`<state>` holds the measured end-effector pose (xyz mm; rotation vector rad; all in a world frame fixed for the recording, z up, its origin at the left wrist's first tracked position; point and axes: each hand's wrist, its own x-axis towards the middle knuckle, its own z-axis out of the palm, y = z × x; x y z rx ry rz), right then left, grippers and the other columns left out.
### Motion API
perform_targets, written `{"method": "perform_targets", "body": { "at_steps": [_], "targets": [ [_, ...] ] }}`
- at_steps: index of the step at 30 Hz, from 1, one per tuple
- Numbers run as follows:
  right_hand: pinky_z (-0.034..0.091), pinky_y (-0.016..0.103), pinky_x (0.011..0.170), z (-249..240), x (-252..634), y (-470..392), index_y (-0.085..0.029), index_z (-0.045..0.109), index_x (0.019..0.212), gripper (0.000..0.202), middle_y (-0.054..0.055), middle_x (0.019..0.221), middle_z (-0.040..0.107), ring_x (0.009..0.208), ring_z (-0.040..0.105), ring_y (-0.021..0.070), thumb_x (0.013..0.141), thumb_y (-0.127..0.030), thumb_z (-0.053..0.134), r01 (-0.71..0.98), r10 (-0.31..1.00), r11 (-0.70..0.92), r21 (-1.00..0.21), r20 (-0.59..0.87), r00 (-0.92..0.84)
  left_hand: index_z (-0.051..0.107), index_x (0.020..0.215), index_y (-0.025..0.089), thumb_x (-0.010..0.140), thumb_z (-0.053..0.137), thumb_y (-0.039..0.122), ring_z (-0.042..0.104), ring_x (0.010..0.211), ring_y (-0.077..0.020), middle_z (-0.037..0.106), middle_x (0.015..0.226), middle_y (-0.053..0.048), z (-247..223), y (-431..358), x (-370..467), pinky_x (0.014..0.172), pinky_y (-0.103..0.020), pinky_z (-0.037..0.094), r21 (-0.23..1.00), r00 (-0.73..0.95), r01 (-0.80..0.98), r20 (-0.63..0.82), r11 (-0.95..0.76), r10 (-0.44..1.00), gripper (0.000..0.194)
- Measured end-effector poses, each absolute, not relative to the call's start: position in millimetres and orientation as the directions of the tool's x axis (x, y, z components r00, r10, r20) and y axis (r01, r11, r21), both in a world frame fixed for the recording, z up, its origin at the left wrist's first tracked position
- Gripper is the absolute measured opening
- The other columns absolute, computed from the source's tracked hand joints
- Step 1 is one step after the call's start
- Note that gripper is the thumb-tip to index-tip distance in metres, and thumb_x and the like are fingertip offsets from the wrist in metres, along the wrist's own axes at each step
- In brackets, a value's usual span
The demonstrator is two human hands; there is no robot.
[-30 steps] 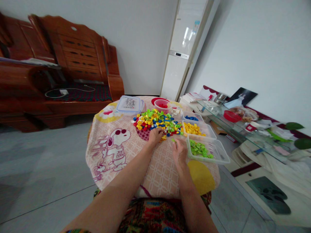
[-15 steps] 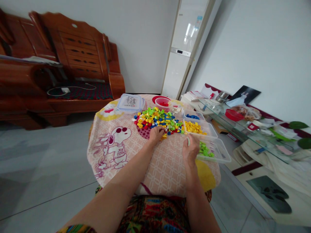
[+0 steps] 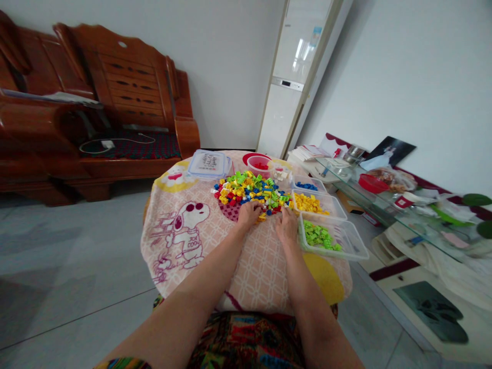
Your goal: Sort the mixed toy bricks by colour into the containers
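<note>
1. The left hand (image 3: 250, 212) rests at the near edge of the heap, its fingers curled inward; whether it pinches a piece cannot be told, as the fingertips are too small and partly hidden.
2. The right hand (image 3: 286, 224) lies to its right, a gap between the two; its fingers are loosely bent at the heap's near right corner, just beside the clear boxes; I cannot tell whether it has hold of anything.
3. Directly beyond both hands is the mixed heap of small plastic building bricks (image 3: 249, 188) in green, yellow, blue, red and white; this is the unsorted part, and judging by its spread, a good deal is left.
4. To the right, three clear rectangular plastic boxes stand in a row, each holding what looks like a single colour; the nearest box (image 3: 353, 242) has lime-green bricks (image 3: 321, 236), the middle one yellow bricks (image 3: 309, 203), the farthest blue bricks (image 3: 306, 186); this much appears done.
5. Behind the heap, a round, pinkish translucent tub (image 3: 253, 171) contains red bricks (image 3: 261, 166); white bricks (image 3: 280, 175) sit together beside it, though whether in a container is unclear.
6. At the far left of the pale pink patterned tablecloth (image 3: 257, 277) lies a clear, blue-rimmed rectangular lid (image 3: 208, 164); farther out stand a carved brown wooden bench (image 3: 119, 77) and a tall white cabinet-like appliance (image 3: 284, 110).
</note>
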<state>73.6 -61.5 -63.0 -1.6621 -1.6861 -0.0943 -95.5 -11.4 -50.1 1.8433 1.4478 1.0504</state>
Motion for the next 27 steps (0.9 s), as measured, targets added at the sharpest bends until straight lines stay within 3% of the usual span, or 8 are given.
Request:
{"method": "perform_targets", "body": {
  "at_steps": [5, 10, 18, 27],
  "targets": [
    [0.046, 0.040, 0.105, -66, 73, -70, -0.011, 0.067, 0.123, 0.041, 0.017, 0.121, 0.070, 0.115, 0.061, 0.0252, 0.094, -0.018, 0.038, 0.833, 0.756, 0.252, -0.493, 0.637, 0.148, 0.079, 0.096, 0.018, 0.081, 0.053, 0.010, 0.069, 0.074, -0.0146, 0.077, 0.081, -0.002, -48, -13, -95, 0.072, -0.021, 0.051, 0.818, 0.102, 0.518, 0.231, -0.250, 0.968, 0.030],
    [0.047, 0.040, 0.100, -65, 72, -73, -0.014, 0.069, 0.121, 0.038, 0.016, 0.116, 0.072, 0.109, 0.063, 0.0268, 0.093, -0.017, 0.044, 0.873, 0.834, 0.167, -0.458, 0.538, 0.123, 0.079, 0.095, 0.018, 0.081, 0.053, 0.011, 0.069, 0.074, -0.0150, 0.077, 0.080, -0.002, -47, -14, -95, 0.071, -0.021, 0.050, 0.816, 0.089, 0.522, 0.239, -0.250, 0.967, 0.031],
    [0.047, 0.038, 0.099, -63, 64, -68, -0.019, 0.071, 0.118, 0.033, 0.011, 0.113, 0.074, 0.110, 0.063, 0.0250, 0.091, -0.016, 0.054, 0.890, 0.881, 0.227, -0.396, 0.472, -0.015, 0.078, 0.097, 0.017, 0.083, 0.052, 0.012, 0.069, 0.076, -0.0153, 0.077, 0.081, -0.003, -50, -13, -96, 0.074, -0.022, 0.051, 0.820, 0.097, 0.515, 0.233, -0.249, 0.968, 0.031],
    [0.050, 0.035, 0.089, -61, 65, -75, -0.018, 0.071, 0.110, 0.029, 0.011, 0.103, 0.074, 0.094, 0.066, 0.0231, 0.091, -0.020, 0.051, 0.842, 0.826, 0.172, -0.512, 0.541, 0.160, 0.079, 0.099, 0.018, 0.083, 0.053, 0.012, 0.070, 0.080, -0.0161, 0.077, 0.082, -0.003, -49, -12, -96, 0.079, -0.023, 0.052, 0.810, 0.099, 0.531, 0.232, -0.249, 0.968, 0.031]
  ]
}}
